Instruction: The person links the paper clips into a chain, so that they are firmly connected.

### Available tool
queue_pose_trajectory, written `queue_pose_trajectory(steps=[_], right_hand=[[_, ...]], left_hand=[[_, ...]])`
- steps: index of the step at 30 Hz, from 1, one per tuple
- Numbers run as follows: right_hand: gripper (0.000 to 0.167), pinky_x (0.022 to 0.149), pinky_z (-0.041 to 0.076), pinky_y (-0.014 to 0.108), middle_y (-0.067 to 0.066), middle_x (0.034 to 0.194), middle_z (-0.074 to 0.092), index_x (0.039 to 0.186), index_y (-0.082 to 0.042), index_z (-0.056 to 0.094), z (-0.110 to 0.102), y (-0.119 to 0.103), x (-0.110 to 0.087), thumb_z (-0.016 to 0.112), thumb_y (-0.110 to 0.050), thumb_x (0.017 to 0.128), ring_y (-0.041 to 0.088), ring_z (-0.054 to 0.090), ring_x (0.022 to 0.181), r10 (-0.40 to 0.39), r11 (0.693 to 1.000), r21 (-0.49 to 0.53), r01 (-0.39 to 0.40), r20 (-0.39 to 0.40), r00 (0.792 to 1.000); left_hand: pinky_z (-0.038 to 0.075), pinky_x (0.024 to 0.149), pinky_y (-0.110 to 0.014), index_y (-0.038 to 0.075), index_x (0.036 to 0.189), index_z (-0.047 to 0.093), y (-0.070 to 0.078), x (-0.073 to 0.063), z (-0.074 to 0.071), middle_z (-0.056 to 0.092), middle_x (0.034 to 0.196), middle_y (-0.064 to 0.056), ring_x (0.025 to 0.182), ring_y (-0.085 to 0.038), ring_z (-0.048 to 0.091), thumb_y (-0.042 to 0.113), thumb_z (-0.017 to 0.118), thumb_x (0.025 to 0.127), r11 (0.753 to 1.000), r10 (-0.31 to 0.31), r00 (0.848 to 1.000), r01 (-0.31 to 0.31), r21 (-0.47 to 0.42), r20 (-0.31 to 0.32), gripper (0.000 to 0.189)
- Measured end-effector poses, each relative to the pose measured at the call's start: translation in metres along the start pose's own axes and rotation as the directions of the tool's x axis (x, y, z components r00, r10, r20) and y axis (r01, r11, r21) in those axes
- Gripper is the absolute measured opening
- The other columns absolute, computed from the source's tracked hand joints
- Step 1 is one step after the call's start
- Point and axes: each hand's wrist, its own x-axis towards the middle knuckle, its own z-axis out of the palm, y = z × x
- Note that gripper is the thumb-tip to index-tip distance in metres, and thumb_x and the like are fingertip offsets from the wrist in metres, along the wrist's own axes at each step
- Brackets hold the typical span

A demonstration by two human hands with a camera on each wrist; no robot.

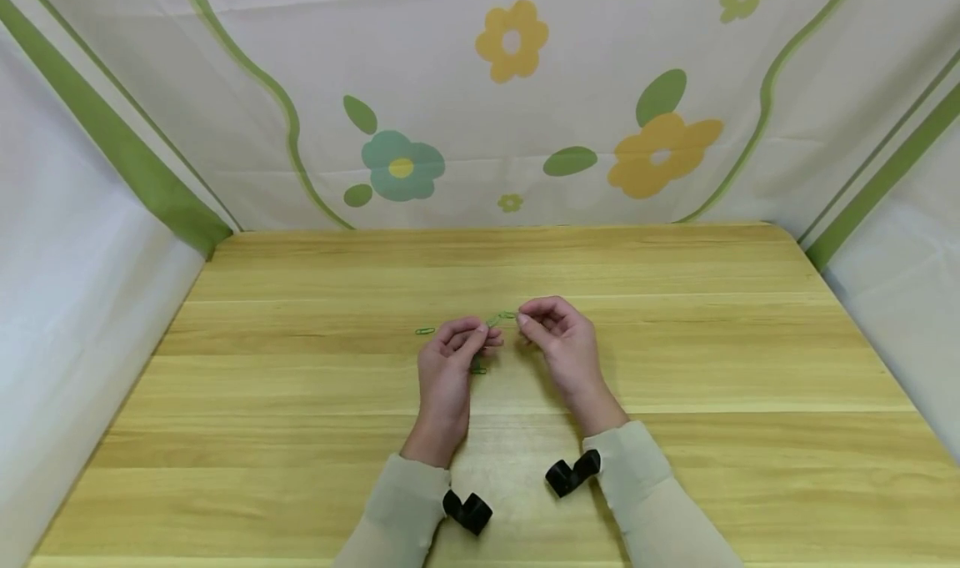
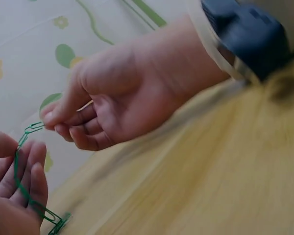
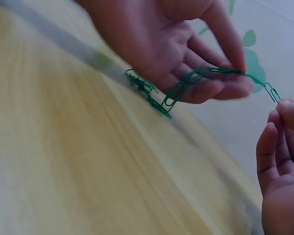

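Toward the far edge of a yellow wood-grain table [image 1: 750,343], the left hand [image 1: 447,368] and right hand [image 1: 567,349] are pinching a green wire paperclip chain [image 3: 223,70]. A single green paperclip [image 1: 424,331] is lying near the left hand.

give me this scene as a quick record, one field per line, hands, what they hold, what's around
left hand: pinches the green paper clip chain partway along
right hand: pinches a clip at one end of the chain
chain: linked clips span between the hands; the rest trails past the left hand's fingers; clip count unclear
loose clip: green, on the table, left of the left hand, apart from it
table: light wood-grain top
backdrop: pale cloth with flower and leaf prints
sleeves: pale, both arms
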Motion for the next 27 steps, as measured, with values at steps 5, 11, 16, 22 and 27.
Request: queue_pose_trajectory(steps=[5,11,16,22,27], right_hand=[[0.014,0.074,0.060,0.025,0.000,0.094,0.071,0.109,-0.001,0.068,-0.002,-0.002,0.000,0.070,0.007,0.098,0.013,0.066,0.082,0.017,0.996,0.085,-0.016,-0.005,1.000],[0.015,0.076,0.060,0.023,0.000,0.093,0.071,0.105,0.003,0.069,-0.003,-0.003,-0.002,0.075,0.006,0.091,0.013,0.066,0.084,0.015,1.000,0.013,-0.016,0.067,0.998],[0.014,0.074,0.059,0.022,-0.003,0.091,0.071,0.103,0.000,0.070,-0.004,-0.003,-0.002,0.074,0.007,0.091,0.012,0.067,0.082,0.012,1.000,0.024,-0.013,0.052,0.999],[0.011,0.072,0.059,0.022,-0.002,0.089,0.073,0.102,0.002,0.070,-0.005,-0.003,-0.002,0.075,0.004,0.092,0.011,0.066,0.079,0.009,0.999,0.053,-0.010,0.031,0.999],[0.015,0.071,0.057,0.025,-0.004,0.088,0.075,0.106,0.007,0.070,-0.002,-0.004,0.000,0.077,-0.001,0.094,0.014,0.066,0.077,0.042,0.999,-0.005,-0.042,0.009,0.999]], left_hand=[[0.061,0.090,-0.024,-0.001,0.111,0.078,-0.002,-0.002,0.003,0.080,0.110,-0.009,0.103,-0.016,0.075,0.005,0.079,0.097,0.983,0.090,0.996,-0.084,0.166,-0.027,0.016],[0.059,0.091,-0.021,0.006,0.118,0.079,-0.002,-0.005,0.004,0.079,0.115,-0.012,0.105,-0.016,0.073,0.013,0.080,0.098,0.957,0.115,0.993,-0.119,0.264,0.030,0.021],[0.059,0.083,-0.021,0.004,0.111,0.080,-0.004,-0.005,0.004,0.079,0.103,-0.017,0.094,-0.024,0.075,0.015,0.078,0.100,0.938,0.068,0.994,-0.094,0.334,0.088,0.016],[0.059,0.083,-0.026,0.005,0.109,0.080,-0.002,-0.006,0.004,0.079,0.098,-0.015,0.093,-0.027,0.075,0.018,0.077,0.101,0.931,0.031,0.996,-0.059,0.361,0.085,0.016],[0.059,0.081,-0.028,0.008,0.111,0.078,0.013,-0.008,0.003,0.080,0.095,-0.008,0.095,-0.028,0.074,0.020,0.076,0.102,0.943,0.051,0.998,-0.055,0.327,0.019,0.015]])
